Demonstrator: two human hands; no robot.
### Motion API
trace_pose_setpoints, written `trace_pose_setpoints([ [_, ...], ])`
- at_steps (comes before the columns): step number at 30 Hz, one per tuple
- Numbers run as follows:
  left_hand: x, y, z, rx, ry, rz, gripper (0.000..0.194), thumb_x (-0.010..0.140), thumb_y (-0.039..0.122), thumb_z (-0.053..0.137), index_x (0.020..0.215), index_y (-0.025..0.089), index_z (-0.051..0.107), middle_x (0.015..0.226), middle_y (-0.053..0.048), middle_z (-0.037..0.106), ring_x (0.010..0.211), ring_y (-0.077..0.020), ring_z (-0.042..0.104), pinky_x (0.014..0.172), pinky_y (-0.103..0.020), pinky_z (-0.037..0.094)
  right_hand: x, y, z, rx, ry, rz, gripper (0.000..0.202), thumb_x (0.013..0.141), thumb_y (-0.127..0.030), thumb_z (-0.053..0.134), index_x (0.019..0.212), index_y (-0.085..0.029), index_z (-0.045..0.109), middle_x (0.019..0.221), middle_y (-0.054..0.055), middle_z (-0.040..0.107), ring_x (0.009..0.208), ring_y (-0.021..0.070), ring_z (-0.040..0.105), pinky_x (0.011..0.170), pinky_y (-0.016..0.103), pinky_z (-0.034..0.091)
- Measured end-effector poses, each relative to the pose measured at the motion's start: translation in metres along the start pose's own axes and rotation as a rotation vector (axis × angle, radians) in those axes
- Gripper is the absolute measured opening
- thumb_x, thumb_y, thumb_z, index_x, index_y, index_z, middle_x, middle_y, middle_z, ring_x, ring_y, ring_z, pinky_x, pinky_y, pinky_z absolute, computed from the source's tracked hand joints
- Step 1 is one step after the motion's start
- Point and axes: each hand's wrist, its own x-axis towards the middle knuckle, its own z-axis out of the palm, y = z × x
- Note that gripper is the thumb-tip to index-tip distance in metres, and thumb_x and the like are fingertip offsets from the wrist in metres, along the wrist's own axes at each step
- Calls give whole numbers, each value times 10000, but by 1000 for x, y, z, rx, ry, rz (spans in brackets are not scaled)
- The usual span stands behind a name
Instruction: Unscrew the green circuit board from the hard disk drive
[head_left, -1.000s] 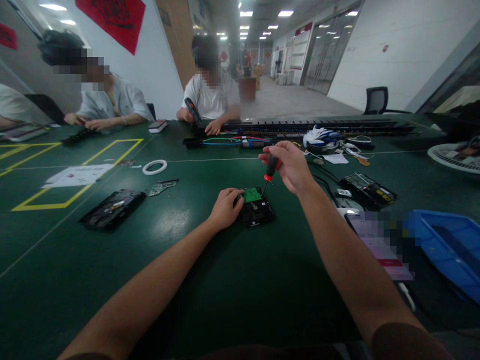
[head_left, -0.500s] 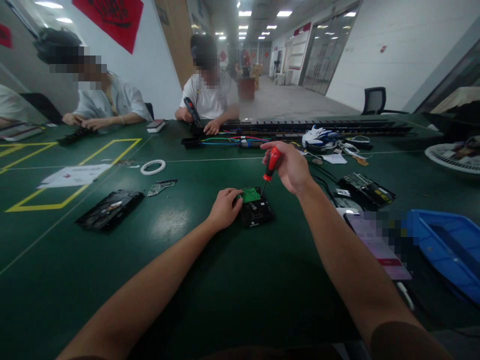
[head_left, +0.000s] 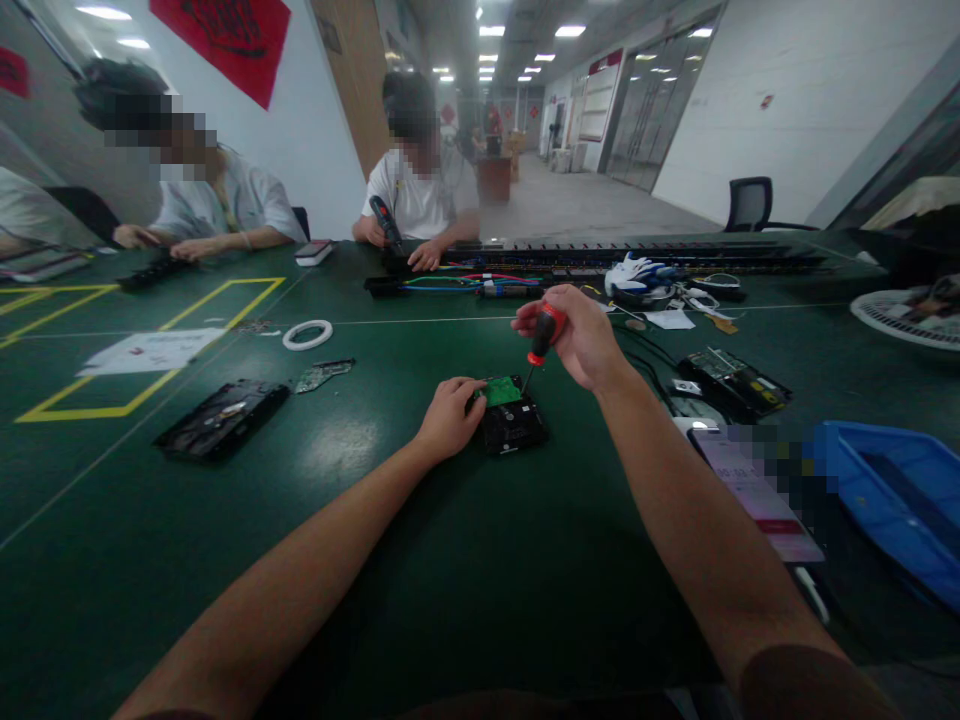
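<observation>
A black hard drive (head_left: 513, 430) with a green circuit board (head_left: 503, 390) at its far end lies on the green table in front of me. My left hand (head_left: 452, 414) grips its left edge, fingertips at the board's corner. In my right hand (head_left: 576, 335) is a red and black screwdriver (head_left: 545, 334), held tilted. Its shaft points down to the right edge of the circuit board; the exact contact at the tip is too small to make out.
To the left lie a black device casing (head_left: 221, 418), a loose circuit board (head_left: 324, 374) and a white tape ring (head_left: 307, 335). At right are an opened device (head_left: 735, 382), a phone (head_left: 757, 500) and a blue bin (head_left: 892, 500). Co-workers sit across; one holds a power screwdriver (head_left: 385, 222).
The screwdriver's handle has turned in my right hand, and those fingers have shifted around it. The hard drive and my left hand stay in place.
</observation>
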Motion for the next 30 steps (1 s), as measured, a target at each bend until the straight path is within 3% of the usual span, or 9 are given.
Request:
trace_pose_setpoints([
  [3,0,1,0,6,5,1,321,1067,294,574,1341,202,716,1351,-123,705,1317,-316,606,1169,-518,504,0,0,0,-22,-29,-7,236,902,-483,701,886,-248,698,791,21,704,772,196,682,818,375,579],
  [8,0,1,0,2,14,3,318,1064,294,582,1340,213,717,1335,-118,710,1316,-317,611,1170,-518,505,2,2,-1,-12,-14,4,312,925,-532,636,855,-253,758,836,23,664,807,188,641,843,357,566],
  [14,-1,0,1,-3,10,-5,336,1072,302,574,1358,193,711,1350,-129,700,1321,-319,601,1177,-524,500,5,3,-4,-106,74,-57,210,878,-438,691,831,-247,763,825,14,644,766,172,608,724,328,518],
  [18,0,0,0,0,12,-6,336,1075,304,573,1363,203,712,1346,-125,701,1324,-319,600,1172,-520,504,6,4,-5,-57,133,-78,139,832,-377,744,794,-248,708,840,5,664,816,174,652,784,337,541],
  [23,-1,0,0,-2,12,-4,340,1074,296,573,1369,198,710,1347,-131,699,1315,-318,602,1168,-520,504,2,1,-2,-12,25,-18,167,868,-422,719,882,-262,672,849,22,747,883,214,719,916,410,574],
  [30,0,-1,1,-7,13,4,334,1066,291,579,1358,200,715,1335,-133,701,1303,-317,607,1174,-529,501,4,1,-2,-51,9,13,323,911,-510,613,831,-237,766,819,35,686,782,189,658,836,363,569],
])
